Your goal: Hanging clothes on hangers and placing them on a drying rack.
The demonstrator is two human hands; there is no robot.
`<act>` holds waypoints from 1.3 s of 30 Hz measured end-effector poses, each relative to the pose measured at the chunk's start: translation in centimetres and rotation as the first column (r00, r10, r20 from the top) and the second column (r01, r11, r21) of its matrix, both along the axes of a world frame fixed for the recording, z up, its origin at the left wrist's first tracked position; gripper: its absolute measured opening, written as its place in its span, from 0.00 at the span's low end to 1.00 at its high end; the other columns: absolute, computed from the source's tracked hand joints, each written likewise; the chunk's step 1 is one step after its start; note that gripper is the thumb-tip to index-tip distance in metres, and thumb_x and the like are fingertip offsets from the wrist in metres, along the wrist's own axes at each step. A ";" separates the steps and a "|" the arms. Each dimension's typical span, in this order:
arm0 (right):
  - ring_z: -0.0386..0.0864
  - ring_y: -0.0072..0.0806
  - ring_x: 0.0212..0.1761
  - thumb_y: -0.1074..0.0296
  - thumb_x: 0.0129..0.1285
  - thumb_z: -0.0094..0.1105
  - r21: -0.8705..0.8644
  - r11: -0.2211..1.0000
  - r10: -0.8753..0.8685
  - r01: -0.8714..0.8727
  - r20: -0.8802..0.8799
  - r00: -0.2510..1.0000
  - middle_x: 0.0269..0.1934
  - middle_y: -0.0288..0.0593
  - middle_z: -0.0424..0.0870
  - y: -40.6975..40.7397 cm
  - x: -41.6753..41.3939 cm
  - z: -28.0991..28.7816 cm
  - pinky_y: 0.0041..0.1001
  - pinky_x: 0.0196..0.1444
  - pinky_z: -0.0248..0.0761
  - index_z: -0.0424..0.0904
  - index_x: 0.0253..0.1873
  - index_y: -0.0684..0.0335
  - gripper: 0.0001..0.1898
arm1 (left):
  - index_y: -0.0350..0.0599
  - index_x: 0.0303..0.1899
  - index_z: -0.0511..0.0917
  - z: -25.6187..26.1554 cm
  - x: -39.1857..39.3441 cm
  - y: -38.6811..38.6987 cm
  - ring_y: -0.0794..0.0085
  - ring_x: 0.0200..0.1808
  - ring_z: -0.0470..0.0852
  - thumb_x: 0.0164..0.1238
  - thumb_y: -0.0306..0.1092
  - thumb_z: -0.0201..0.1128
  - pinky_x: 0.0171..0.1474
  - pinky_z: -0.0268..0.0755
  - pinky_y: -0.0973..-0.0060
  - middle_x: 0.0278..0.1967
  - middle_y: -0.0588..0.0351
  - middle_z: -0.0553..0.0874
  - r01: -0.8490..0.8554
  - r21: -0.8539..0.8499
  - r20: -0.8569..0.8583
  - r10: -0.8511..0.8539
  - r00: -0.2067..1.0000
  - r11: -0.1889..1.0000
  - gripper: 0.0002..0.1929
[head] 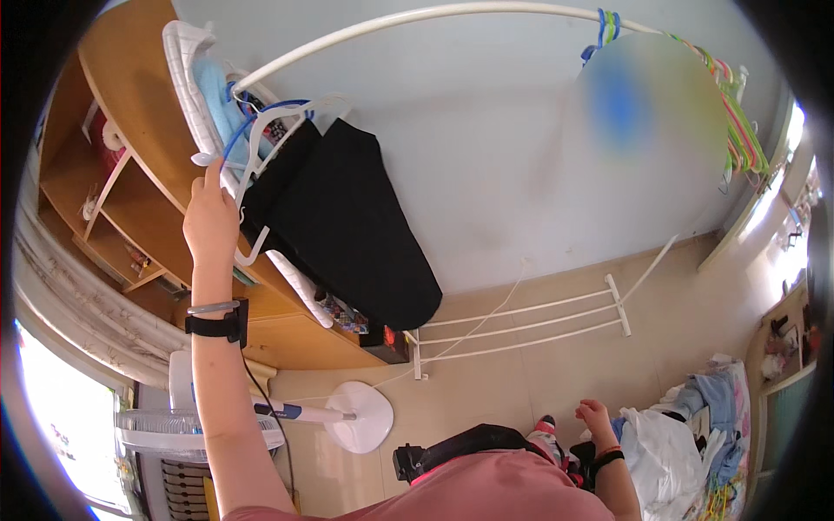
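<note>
My left hand (211, 225) is raised at the left, its fingertips on the lower end of a blue clothes hanger (234, 138). Its other fingers curl out of sight. Just right of it hangs a white plastic hanger (254, 159), beside a black garment (352, 221) that drapes down from the clothes rail (404, 12). Low at the right, my right hand (593, 420) has its fingers curled, and nothing shows in it. Near that hand lies a heap of clothes, with a white garment (658, 456) and blue denim (717, 397).
A wooden shelf unit (130, 195) stands at the left. Below my left arm is a white standing fan (358, 417) with a cable across the floor. The rack's white base bars (515, 332) lie low by the wall. Several coloured hangers (743, 137) hang at the right.
</note>
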State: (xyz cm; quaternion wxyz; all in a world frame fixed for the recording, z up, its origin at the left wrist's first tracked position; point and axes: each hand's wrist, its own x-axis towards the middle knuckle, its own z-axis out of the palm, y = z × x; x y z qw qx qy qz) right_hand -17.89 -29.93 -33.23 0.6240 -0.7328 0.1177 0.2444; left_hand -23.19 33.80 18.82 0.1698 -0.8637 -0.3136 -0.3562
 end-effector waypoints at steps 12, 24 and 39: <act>0.78 0.29 0.34 0.63 0.61 0.59 -0.258 0.958 -0.157 0.124 -0.112 0.981 0.35 0.42 0.85 -8.5 -12.5 -4.9 0.31 0.38 0.72 0.83 0.49 0.71 0.17 | 0.52 0.64 0.73 -8.1 3.5 -9.6 0.58 0.70 0.67 0.73 0.36 0.55 0.72 0.55 0.53 0.69 0.51 0.69 0.389 0.376 -0.228 -0.323 0.919 0.841 0.20; 0.82 0.36 0.50 0.62 0.64 0.60 -0.425 0.832 -0.415 0.357 -0.049 0.909 0.47 0.50 0.85 -10.4 -17.1 -1.1 0.31 0.54 0.73 0.79 0.55 0.68 0.19 | 0.40 0.55 0.75 -29.0 10.2 -23.5 0.45 0.67 0.65 0.64 0.29 0.61 0.72 0.52 0.51 0.65 0.41 0.69 0.729 -0.404 -0.313 -0.833 0.457 0.552 0.18; 0.61 0.45 0.72 0.67 0.56 0.65 -0.728 -0.436 -0.672 0.530 0.654 0.346 0.65 0.52 0.68 -30.0 -16.2 5.1 0.46 0.69 0.55 0.68 0.63 0.61 0.29 | 0.40 0.54 0.74 -27.3 19.8 -46.0 0.47 0.64 0.68 0.63 0.26 0.61 0.68 0.57 0.52 0.60 0.43 0.72 0.775 -0.596 -0.323 -0.946 0.010 0.212 0.17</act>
